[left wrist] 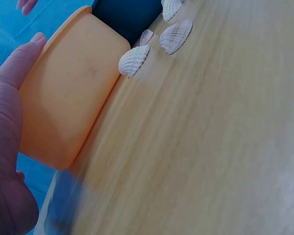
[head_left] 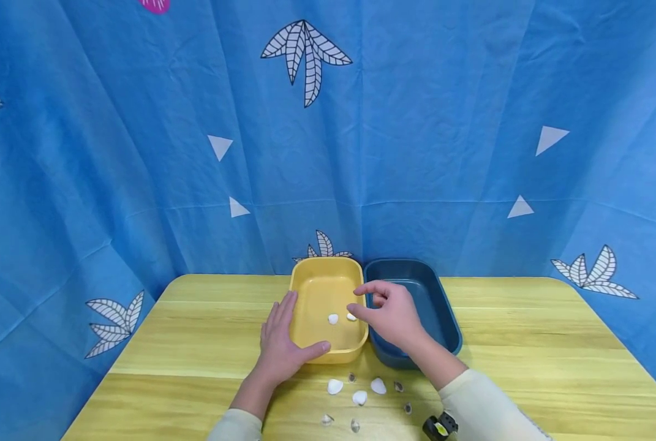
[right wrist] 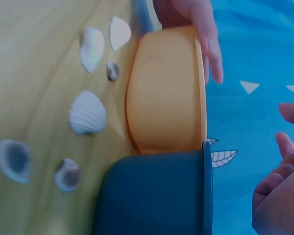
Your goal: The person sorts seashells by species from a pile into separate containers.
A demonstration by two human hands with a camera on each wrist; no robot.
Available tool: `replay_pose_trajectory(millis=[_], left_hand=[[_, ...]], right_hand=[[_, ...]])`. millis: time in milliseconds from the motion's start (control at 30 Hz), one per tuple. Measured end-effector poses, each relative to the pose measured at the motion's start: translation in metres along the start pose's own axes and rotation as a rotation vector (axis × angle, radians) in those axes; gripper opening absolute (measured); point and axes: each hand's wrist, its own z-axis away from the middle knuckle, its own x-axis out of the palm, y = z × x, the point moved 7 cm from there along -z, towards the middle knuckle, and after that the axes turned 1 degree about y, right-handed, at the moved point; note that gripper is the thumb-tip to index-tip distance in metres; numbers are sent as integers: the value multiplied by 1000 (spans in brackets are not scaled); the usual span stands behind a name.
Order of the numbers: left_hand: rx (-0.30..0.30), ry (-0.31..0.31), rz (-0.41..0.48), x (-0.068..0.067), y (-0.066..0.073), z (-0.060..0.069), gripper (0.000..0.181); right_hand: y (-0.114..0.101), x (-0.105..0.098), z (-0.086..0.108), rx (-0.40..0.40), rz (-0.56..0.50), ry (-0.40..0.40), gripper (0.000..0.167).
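Note:
My left hand (head_left: pixel 280 352) lies along the left side of a yellow plastic bin (head_left: pixel 328 263), fingers straight and the thumb reaching over its front rim. Inside that bin are two white seashells, one shell (head_left: pixel 333 319) near the middle and another shell (head_left: pixel 351 316) just under my right thumb. Above the border between the yellow bin and a dark blue bin (head_left: pixel 451 318) hovers my right hand (head_left: pixel 391 312). Its thumb and index finger are apart, and the right wrist view shows nothing between them.
In front of the bins, several white shells (head_left: pixel 359 398) and smaller greyish shells (head_left: pixel 399 386) lie on the wooden table (head_left: pixel 195 343). By the right sleeve is a small black object (head_left: pixel 437 428) with a yellow spot. A blue patterned curtain (head_left: pixel 416 122) hangs behind the table.

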Motion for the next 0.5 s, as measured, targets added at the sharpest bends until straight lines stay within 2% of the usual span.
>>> replay_pose_trajectory(millis=[167,500], left_hand=[[1,-1,-3,-1,-1,-1,119],[-3,-4,-6,0,-1,0,120]], right_hand=[[-2,-3,17,-27,-28,-26,22],[8,-6,53,6,-69,-49,21]])
